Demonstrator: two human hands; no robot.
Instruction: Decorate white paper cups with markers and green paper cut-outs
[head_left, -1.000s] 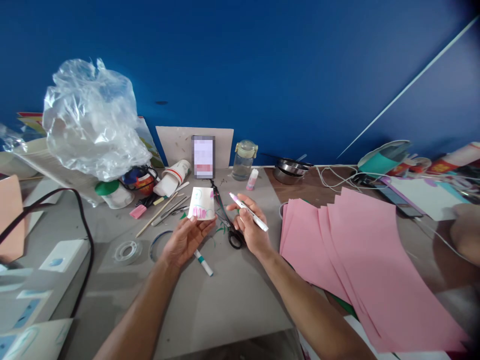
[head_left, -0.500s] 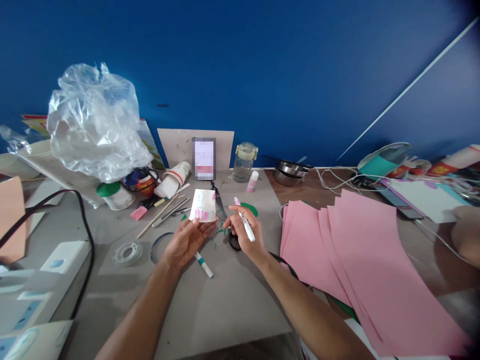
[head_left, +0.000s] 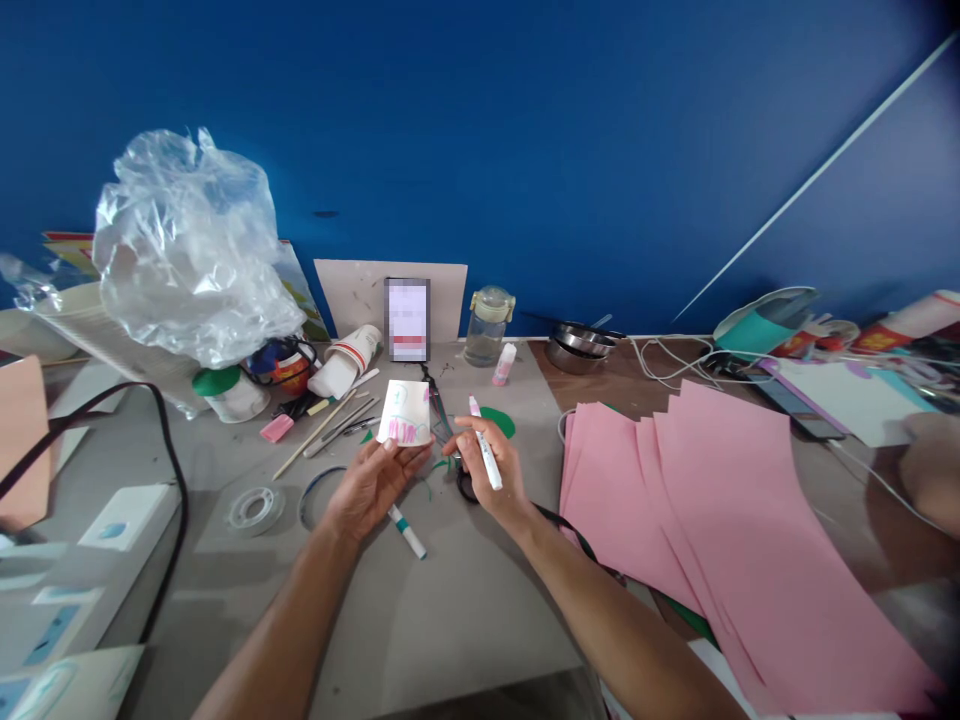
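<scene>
Fingers of the left hand (head_left: 373, 487) pinch a white tapering cup-like piece (head_left: 405, 412) by its lower edge; those of the right hand (head_left: 491, 475) are closed around a slim white marker (head_left: 486, 455).

The piece stands upright above the middle of the smooth grey tabletop (head_left: 450, 620), its pale face scribbled pink and blue; the marker's pink tip points away, apart from it. Black-looped scissors (head_left: 466, 487) lie partly hidden beside the right hand, a flat green paper oval (head_left: 498, 421) just beyond. Nearer lies a teal-banded marker (head_left: 409, 532); left, a clear ring of tape (head_left: 255, 510); right, matte pink sheets (head_left: 720, 520) in overlapping layers; far left, a glossy, crumpled plastic bag (head_left: 195, 250).
</scene>
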